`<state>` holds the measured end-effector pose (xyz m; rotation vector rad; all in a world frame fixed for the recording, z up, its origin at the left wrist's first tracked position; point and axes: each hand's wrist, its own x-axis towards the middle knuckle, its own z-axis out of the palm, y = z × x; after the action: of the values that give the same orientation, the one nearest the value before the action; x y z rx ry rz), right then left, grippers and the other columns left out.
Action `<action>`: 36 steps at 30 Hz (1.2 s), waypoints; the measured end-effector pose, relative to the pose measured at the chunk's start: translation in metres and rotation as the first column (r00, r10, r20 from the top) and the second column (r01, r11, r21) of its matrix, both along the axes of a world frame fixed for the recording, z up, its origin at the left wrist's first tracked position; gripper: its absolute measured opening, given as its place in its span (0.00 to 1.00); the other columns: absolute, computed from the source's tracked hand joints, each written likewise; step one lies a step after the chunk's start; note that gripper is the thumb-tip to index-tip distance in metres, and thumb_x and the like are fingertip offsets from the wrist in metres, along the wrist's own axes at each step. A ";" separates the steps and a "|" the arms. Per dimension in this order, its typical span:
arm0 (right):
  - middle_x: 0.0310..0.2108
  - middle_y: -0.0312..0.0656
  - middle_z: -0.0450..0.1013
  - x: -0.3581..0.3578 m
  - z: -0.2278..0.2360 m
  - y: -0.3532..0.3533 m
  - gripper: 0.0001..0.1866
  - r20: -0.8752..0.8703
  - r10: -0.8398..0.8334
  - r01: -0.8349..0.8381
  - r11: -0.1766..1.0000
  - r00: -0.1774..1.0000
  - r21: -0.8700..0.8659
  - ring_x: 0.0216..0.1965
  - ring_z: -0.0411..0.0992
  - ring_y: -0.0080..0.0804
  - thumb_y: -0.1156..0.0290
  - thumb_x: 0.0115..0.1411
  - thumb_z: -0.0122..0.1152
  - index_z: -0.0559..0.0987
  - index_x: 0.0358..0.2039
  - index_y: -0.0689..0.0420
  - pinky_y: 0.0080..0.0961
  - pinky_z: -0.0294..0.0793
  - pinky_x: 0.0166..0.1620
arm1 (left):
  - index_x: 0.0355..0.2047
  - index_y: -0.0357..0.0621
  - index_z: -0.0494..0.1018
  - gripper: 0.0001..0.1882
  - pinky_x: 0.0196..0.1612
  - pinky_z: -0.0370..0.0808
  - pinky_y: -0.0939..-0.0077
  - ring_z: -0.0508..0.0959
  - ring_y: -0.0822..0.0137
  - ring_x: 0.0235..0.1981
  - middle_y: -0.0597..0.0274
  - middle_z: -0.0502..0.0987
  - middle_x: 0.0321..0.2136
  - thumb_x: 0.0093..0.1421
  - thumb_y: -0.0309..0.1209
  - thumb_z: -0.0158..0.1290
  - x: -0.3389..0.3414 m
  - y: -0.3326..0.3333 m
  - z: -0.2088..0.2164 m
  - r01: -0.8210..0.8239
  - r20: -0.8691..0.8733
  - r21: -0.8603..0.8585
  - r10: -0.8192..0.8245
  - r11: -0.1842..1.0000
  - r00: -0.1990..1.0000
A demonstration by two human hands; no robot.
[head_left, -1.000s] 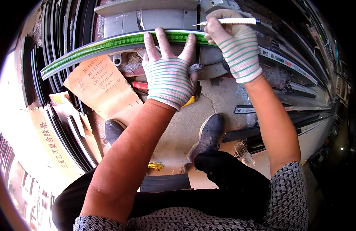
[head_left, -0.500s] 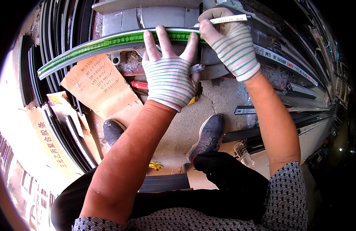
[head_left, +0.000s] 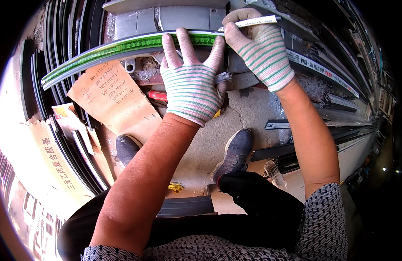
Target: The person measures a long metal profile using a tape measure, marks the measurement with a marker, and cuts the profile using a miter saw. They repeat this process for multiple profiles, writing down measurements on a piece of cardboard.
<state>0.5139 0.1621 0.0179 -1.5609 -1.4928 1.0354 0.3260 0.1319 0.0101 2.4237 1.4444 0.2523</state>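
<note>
A green measuring tape blade (head_left: 142, 42) lies along a long grey metal strip (head_left: 53, 82) that runs across the top of the work area. My left hand (head_left: 190, 82), in a white glove with green stripes, rests on both with its fingers stretched out and spread. At the tape's right end, my right hand (head_left: 262, 52), gloved alike, pinches a white pen (head_left: 257, 21). The pen's tip points left and sits by the strip's upper edge. Beside the left palm a small clear or silvery piece (head_left: 223, 77) shows partly; the palm hides the rest.
Brown cardboard with handwriting (head_left: 116, 95) lies left of my hands, by a red-handled tool (head_left: 157, 95). Dark profiles (head_left: 73, 26) stand at the far left; more strips (head_left: 322, 71) fan out at right. Grey metal machinery (head_left: 183, 18) is behind. My shoes (head_left: 235, 152) are on the concrete floor (head_left: 196, 148).
</note>
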 end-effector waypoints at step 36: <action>0.39 0.40 0.80 -0.002 0.001 -0.001 0.12 0.095 0.028 -0.032 0.998 0.995 0.048 0.42 0.80 0.27 0.64 0.68 0.64 0.80 0.46 0.57 0.24 0.81 0.48 | 0.71 0.68 0.61 0.46 0.63 0.57 0.30 0.50 0.19 0.68 0.23 0.49 0.69 0.50 0.46 0.65 0.001 -0.001 -0.002 -0.016 0.025 0.037 0.015 0.999 1.000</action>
<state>0.5117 0.1607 0.0192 -1.5763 -1.5986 0.9455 0.3271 0.1314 0.0077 2.4305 1.4611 0.3139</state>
